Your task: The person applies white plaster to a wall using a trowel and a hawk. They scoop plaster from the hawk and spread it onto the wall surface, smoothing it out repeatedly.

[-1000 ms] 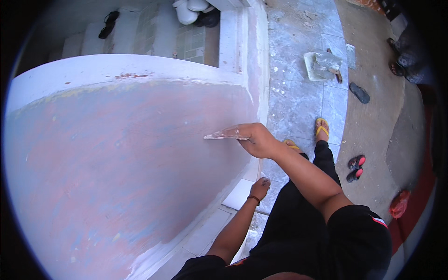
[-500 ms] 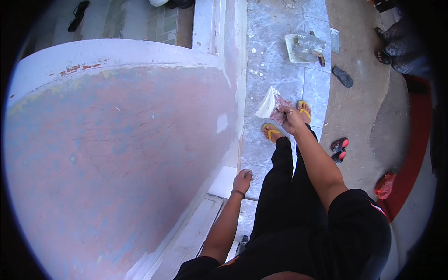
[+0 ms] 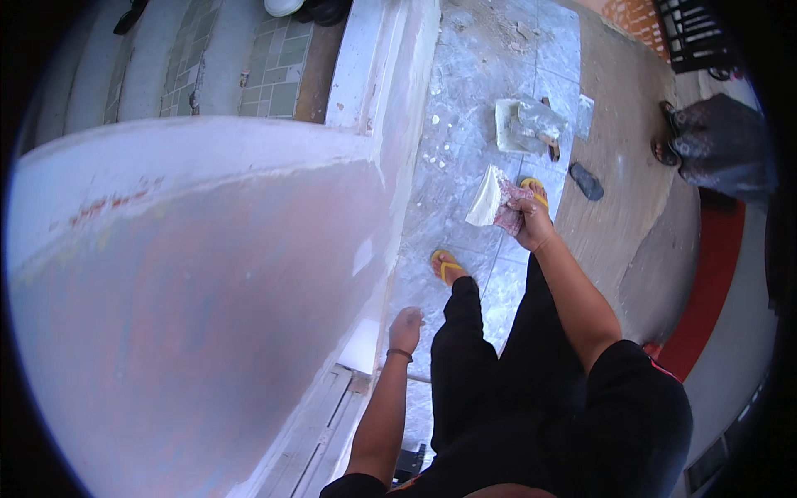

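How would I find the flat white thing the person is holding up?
Start at the big pinkish wall and move across to the grey tiled floor beside it. Above the yellow sandals, the right hand holds a putty blade, a flat pale wedge smeared white.

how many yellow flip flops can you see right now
2: one yellow flip-flop on the tiled floor beside the wall, the other partly hidden behind the right hand.

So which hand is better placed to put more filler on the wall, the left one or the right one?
Probably the right hand: it holds the putty blade, loaded with pink filler. The left hand hangs empty, although it is nearer the wall.
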Tool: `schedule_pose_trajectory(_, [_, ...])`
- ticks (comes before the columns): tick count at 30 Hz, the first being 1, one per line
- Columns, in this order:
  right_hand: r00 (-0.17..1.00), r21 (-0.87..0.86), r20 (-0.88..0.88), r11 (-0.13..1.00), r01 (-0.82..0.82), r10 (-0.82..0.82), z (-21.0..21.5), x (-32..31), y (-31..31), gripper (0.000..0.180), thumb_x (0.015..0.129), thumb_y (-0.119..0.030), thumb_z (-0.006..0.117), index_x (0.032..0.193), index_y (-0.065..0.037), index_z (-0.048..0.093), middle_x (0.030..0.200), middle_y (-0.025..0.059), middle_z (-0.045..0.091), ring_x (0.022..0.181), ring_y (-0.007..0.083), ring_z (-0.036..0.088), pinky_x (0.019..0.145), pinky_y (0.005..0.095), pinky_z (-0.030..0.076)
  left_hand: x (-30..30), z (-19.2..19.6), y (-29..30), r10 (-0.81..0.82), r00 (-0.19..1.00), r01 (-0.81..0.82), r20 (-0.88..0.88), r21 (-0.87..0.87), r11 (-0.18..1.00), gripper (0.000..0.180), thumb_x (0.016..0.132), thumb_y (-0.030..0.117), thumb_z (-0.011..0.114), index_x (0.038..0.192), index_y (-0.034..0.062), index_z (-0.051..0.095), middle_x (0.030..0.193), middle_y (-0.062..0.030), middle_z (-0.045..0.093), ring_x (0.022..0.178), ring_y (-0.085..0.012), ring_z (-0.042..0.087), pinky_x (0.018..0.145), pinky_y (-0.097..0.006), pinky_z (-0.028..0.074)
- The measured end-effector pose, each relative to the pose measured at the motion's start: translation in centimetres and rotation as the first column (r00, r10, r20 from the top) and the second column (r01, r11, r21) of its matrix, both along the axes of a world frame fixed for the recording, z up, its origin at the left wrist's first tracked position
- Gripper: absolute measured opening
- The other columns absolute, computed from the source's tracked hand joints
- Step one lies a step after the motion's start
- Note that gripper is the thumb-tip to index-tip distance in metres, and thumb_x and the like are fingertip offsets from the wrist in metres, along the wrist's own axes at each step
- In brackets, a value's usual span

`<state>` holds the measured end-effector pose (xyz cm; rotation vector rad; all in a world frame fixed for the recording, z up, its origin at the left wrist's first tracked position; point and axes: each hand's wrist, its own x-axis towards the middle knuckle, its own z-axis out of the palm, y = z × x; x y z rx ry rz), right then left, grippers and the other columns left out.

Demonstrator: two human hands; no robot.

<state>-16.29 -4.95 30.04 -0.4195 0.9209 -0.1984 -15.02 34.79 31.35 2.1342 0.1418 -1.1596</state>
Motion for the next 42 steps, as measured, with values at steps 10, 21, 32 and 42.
schedule_pose_trajectory(10, [0.962, 0.012, -0.142, 0.972, -0.234, 0.233, -11.0, 5.0, -13.0, 0.036, 0.088, -0.008, 0.047, 0.121, 0.004, 0.055, 0.11, 0.0134, 0.064, 0.1, 0.0262, 0.067, 0.09, 0.0404, 0.056, 0.4, -6.3, -17.5, 0.196, 0.975, -0.186, 0.102, -0.104, 0.977, 0.025, 0.095, 0.015, 0.056, 0.112, -0.0018, 0.064, 0.097, -0.013, 0.071, 0.088, -0.0205, 0.07, 0.078, -0.032, 0.054])
schedule_pose_trajectory(21, [0.942, -0.184, 0.039, 0.929, -0.321, 0.333, -24.8, 10.3, -20.5, 0.032, 0.091, -0.008, 0.046, 0.12, 0.004, 0.055, 0.11, 0.0133, 0.065, 0.1, 0.0262, 0.068, 0.091, 0.0406, 0.056, 8.1, -18.3, -28.0, 0.083, 0.913, 0.007, 0.399, -0.218, 0.976, 0.018, 0.093, 0.006, 0.062, 0.11, 0.0002, 0.064, 0.1, -0.0087, 0.071, 0.091, -0.0145, 0.066, 0.083, -0.028, 0.051])
schedule_pose_trajectory(32, [0.884, -0.206, 0.372, 0.954, -0.218, 0.282, -32.5, 20.5, -17.2, 0.034, 0.091, -0.005, 0.05, 0.125, 0.001, 0.054, 0.111, 0.0095, 0.065, 0.101, 0.0222, 0.066, 0.089, 0.0361, 0.054, 26.9, -8.5, -34.3, -0.146, -0.076, 0.359, 0.986, 0.163, 0.919, 0.027, 0.086, 0.006, 0.065, 0.112, -0.0013, 0.064, 0.105, -0.0192, 0.067, 0.096, -0.0333, 0.066, 0.087, -0.035, 0.051])
schedule_pose_trajectory(42, [0.834, -0.923, 0.376, 0.246, 0.296, 0.403, -24.8, 28.4, -21.7, 0.038, 0.088, 0.002, 0.063, 0.125, -0.003, 0.062, 0.123, 0.011, 0.065, 0.113, 0.0265, 0.061, 0.096, 0.0334, 0.048, 35.1, 0.7, -38.2, -0.583, 0.156, 0.068, 0.797, 0.581, 0.811, 0.038, 0.092, 0.022, 0.058, 0.121, -0.0018, 0.065, 0.119, -0.0245, 0.065, 0.11, -0.0385, 0.063, 0.097, -0.039, 0.048])
